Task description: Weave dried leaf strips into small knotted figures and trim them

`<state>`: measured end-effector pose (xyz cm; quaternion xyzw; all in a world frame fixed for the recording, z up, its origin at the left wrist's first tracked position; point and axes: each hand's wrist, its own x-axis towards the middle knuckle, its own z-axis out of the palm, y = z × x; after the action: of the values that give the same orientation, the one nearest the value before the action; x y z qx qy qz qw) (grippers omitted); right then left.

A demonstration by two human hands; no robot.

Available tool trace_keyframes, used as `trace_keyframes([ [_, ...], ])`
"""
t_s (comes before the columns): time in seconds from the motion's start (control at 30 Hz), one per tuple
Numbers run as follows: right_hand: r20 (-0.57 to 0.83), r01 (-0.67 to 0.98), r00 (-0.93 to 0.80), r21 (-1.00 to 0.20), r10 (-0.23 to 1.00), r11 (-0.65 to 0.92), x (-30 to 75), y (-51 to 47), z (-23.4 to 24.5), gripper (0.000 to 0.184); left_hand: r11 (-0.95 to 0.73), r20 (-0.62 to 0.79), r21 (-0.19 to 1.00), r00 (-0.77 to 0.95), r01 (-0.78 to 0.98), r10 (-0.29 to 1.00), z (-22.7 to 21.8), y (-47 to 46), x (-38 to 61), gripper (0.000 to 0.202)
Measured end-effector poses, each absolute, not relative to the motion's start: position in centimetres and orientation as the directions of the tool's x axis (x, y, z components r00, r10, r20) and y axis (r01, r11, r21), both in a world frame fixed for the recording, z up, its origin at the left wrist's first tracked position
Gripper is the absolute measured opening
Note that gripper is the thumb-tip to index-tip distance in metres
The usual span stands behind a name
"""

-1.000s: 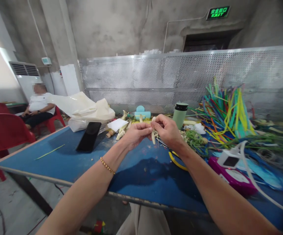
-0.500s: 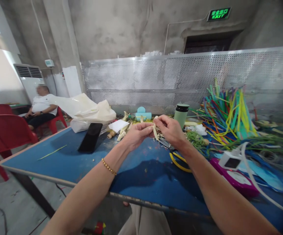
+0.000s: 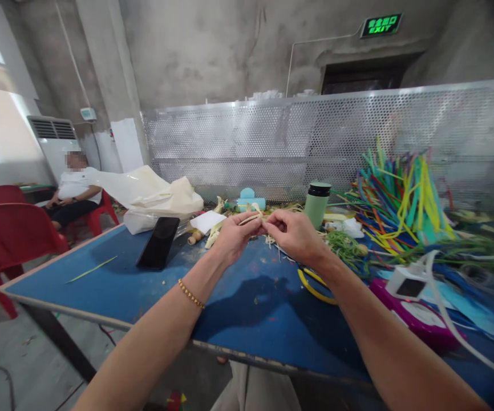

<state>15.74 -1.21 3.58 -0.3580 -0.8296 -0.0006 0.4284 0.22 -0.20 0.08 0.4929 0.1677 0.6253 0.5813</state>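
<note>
Over the middle of the blue table, my left hand pinches a small piece of pale folded strips, which looks like dried plant fibre. My right hand meets it there, thumb and forefinger closed on the same piece at its right side. Fingers cover most of the piece, so its shape is unclear. Below my right hand and forearm lies a pair of scissors with yellow handles, partly hidden. Pale scraps lie on the table behind the hands.
A black phone, white plastic bag and paper lie left. To the right are a green flask, colourful strips, green strands and a white charger on a purple box. Far left, a person sits.
My right hand has come down and its fingers have curled in more. The pale piece has turned: its strips, which hung downward, now lie more sideways and upward along my left fingers.
</note>
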Motion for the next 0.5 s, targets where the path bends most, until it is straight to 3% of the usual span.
trace_keyframes([
  [0.5,0.692,0.581,-0.458,-0.242,0.558,0.777,15.58,-1.84,3.73,0.016,-0.232,0.386,0.759,0.133,-0.608,0.913,0.09,-0.42,0.54,0.022],
])
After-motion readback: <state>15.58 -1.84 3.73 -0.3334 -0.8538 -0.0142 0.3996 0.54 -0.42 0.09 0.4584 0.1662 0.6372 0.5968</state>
